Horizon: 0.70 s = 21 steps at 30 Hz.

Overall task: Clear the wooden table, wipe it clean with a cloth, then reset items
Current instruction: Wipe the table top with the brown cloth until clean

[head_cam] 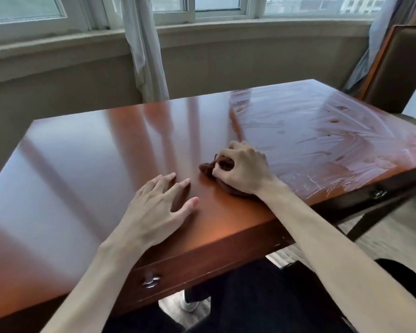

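On glossy table (82, 164), crumpled cloth (207, 168)

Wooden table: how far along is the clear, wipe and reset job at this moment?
Clearing looks done: the wooden table carries no items. Wiping is in hand: the right hand grips a brown cloth, wet streaks cover the right side, the left hand rests flat. The left side and resetting remain.

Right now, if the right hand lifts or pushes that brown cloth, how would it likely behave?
The brown cloth is bunched in folds under the right hand, so it would probably droop limp rather than hold shape. It looks small and thin, so likely light. The wooden table is glossy and streaked beside it, so the cloth should slide easily when pushed.
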Each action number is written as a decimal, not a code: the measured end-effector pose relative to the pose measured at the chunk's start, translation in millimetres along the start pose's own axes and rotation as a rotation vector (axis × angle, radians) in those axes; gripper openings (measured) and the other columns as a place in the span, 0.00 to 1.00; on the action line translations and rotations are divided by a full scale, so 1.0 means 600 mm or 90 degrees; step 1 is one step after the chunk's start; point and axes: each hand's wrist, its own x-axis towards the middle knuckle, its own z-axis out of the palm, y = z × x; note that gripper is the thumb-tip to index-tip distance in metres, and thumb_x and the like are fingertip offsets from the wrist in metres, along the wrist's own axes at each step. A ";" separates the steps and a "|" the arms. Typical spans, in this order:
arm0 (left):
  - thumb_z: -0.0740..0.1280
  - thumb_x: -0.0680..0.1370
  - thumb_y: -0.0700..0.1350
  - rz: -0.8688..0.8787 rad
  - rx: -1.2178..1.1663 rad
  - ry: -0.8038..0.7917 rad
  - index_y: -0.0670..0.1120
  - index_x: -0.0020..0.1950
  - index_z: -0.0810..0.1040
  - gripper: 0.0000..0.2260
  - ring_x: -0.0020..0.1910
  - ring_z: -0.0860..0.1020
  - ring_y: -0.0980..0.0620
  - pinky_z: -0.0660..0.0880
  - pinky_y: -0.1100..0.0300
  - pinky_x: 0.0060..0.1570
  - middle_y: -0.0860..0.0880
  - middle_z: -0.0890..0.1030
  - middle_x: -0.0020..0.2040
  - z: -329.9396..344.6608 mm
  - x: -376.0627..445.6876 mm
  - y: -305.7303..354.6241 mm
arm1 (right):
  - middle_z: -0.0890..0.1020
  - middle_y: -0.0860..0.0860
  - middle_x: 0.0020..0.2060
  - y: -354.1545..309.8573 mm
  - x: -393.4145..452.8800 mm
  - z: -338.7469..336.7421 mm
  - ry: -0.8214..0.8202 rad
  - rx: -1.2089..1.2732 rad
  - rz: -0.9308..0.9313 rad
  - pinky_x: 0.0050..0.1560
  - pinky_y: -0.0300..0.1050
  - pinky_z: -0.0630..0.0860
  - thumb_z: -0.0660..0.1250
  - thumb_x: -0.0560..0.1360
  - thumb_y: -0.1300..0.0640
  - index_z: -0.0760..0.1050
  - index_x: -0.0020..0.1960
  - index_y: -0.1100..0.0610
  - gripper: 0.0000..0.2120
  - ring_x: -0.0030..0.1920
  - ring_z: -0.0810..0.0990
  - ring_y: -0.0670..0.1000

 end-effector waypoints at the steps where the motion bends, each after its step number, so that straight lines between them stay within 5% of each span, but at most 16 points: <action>1: 0.48 0.75 0.77 0.011 -0.036 -0.009 0.65 0.79 0.57 0.34 0.80 0.53 0.57 0.54 0.54 0.78 0.59 0.56 0.81 -0.007 -0.009 -0.001 | 0.79 0.48 0.44 -0.007 0.010 0.005 0.002 -0.020 0.055 0.48 0.48 0.75 0.65 0.72 0.38 0.83 0.48 0.47 0.15 0.51 0.78 0.55; 4: 0.52 0.70 0.81 0.065 -0.055 -0.028 0.63 0.81 0.52 0.43 0.80 0.44 0.62 0.47 0.58 0.79 0.61 0.51 0.81 -0.021 -0.059 0.005 | 0.80 0.48 0.44 -0.050 -0.071 0.009 0.054 -0.007 0.004 0.48 0.49 0.75 0.66 0.70 0.41 0.82 0.44 0.48 0.13 0.49 0.79 0.56; 7: 0.52 0.66 0.84 0.088 0.000 -0.021 0.62 0.81 0.50 0.49 0.79 0.40 0.63 0.45 0.57 0.80 0.63 0.48 0.81 -0.009 -0.103 -0.007 | 0.81 0.45 0.46 -0.075 -0.163 -0.022 -0.001 0.119 -0.110 0.50 0.47 0.77 0.69 0.70 0.46 0.84 0.46 0.49 0.10 0.50 0.79 0.51; 12: 0.61 0.70 0.77 0.136 0.030 0.051 0.60 0.80 0.59 0.43 0.80 0.51 0.60 0.51 0.58 0.78 0.61 0.57 0.80 0.011 -0.111 -0.032 | 0.79 0.46 0.44 -0.049 -0.042 0.003 0.014 -0.034 0.071 0.48 0.48 0.75 0.63 0.71 0.37 0.83 0.48 0.46 0.17 0.51 0.78 0.55; 17: 0.62 0.69 0.77 0.120 0.010 0.057 0.56 0.82 0.56 0.47 0.80 0.48 0.61 0.53 0.57 0.79 0.61 0.55 0.81 0.015 -0.110 -0.031 | 0.79 0.44 0.45 -0.105 -0.163 -0.010 -0.008 0.071 -0.078 0.48 0.45 0.76 0.66 0.72 0.42 0.82 0.46 0.48 0.12 0.49 0.77 0.51; 21: 0.60 0.66 0.79 0.097 0.017 0.053 0.56 0.82 0.54 0.50 0.81 0.42 0.58 0.44 0.59 0.77 0.57 0.51 0.82 0.013 -0.110 -0.027 | 0.79 0.50 0.44 -0.071 -0.037 -0.004 -0.006 -0.021 0.058 0.48 0.49 0.75 0.66 0.73 0.39 0.82 0.47 0.48 0.15 0.50 0.79 0.57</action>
